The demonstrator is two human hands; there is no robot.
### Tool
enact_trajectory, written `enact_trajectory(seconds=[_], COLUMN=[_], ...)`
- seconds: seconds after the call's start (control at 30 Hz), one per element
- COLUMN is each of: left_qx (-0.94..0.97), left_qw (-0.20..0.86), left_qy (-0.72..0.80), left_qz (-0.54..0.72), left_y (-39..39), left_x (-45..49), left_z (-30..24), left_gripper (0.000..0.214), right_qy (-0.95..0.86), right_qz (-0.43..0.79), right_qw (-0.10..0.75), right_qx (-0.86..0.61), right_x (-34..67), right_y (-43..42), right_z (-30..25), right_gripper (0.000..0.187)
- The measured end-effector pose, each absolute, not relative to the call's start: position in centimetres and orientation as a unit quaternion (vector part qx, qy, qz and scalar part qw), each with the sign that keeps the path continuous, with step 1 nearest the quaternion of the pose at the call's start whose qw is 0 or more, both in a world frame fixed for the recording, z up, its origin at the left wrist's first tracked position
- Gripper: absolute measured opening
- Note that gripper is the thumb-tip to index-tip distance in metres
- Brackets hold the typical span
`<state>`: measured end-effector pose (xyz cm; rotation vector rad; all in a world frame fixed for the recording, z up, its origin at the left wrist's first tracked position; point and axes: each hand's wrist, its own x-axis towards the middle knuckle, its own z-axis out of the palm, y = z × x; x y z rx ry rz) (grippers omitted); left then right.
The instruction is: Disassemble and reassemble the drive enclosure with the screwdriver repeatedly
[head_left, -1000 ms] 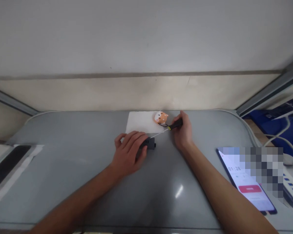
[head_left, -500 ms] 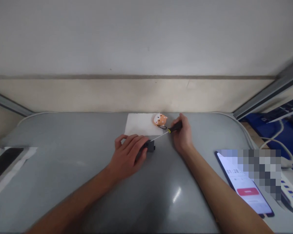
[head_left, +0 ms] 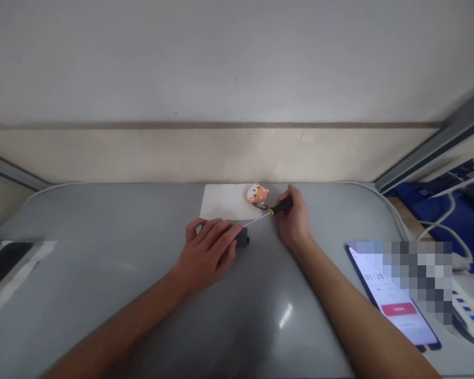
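My left hand point(head_left: 211, 252) is closed round a small dark grey box-shaped block point(head_left: 242, 238), which rests on the grey table. Only the block's right end shows, with a small black stub on its side; the fingers cover the rest. My right hand point(head_left: 296, 218) grips the black handle of a screwdriver point(head_left: 280, 205) with a yellow-green collar. Its thin shaft slants down to the left, and the tip reaches the top of the block beside my left fingertips. Whether the tip sits in a screw cannot be made out.
Behind the block lies a white sheet point(head_left: 223, 201) with an orange and white animal-faced case point(head_left: 256, 194) on its right part. A lit phone point(head_left: 398, 310) lies to the right, near a white power strip point(head_left: 468, 310) and cables. A dark flat device point(head_left: 6, 263) lies at far left.
The left index finger has stretched further right over the block, towards the screwdriver's tip. The whole view has shifted slightly; the right hand keeps its grip.
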<state>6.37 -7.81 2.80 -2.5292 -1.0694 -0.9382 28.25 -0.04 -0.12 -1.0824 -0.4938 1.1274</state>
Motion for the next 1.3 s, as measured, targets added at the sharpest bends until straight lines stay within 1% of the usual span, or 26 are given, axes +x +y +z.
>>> enact_trajectory(seconds=[0.27,0.5,0.6,0.83,0.97,1.07,1.2,1.3], left_qx=[-0.872,-0.867,-0.877,-0.903,-0.899,-0.884,-0.845,-0.811], left_qw=[0.125,0.119,0.116,0.102,0.089,0.051,-0.047,-0.117], left_qy=[-0.354,-0.360,-0.340,-0.299,-0.312,-0.346,-0.410,-0.454], left_qz=[-0.314,-0.323,-0.318,-0.290,-0.295,-0.311,-0.341,-0.350], left_y=[-7.6,-7.6,-7.5,-7.8,-7.7,-7.8,-8.1,-8.2], left_x=[6.4,6.6,6.7,6.0,4.6,3.5,2.3,1.5], left_z=[2.9,2.8,2.8,3.1,2.8,2.2,1.4,0.7], left_gripper=[0.030,0.030,0.030,0.039,0.044,0.042,0.031,0.028], right_qy=[-0.209,-0.151,-0.144,-0.117,-0.121,-0.130,-0.129,-0.132], right_qz=[0.506,0.517,0.520,0.518,0.516,0.513,0.513,0.509], right_qw=[0.690,0.715,0.719,0.730,0.728,0.730,0.727,0.730], right_qx=[-0.474,-0.445,-0.438,-0.430,-0.434,-0.433,-0.438,-0.437], right_x=[28.3,28.3,28.3,28.4,28.3,28.2,28.1,28.0], right_y=[0.3,0.5,0.6,0.8,0.8,0.8,0.8,0.8], right_z=[-0.3,0.1,0.2,0.4,0.3,0.1,-0.1,-0.2], right_gripper=[0.035,0.031,0.030,0.028,0.028,0.029,0.029,0.030])
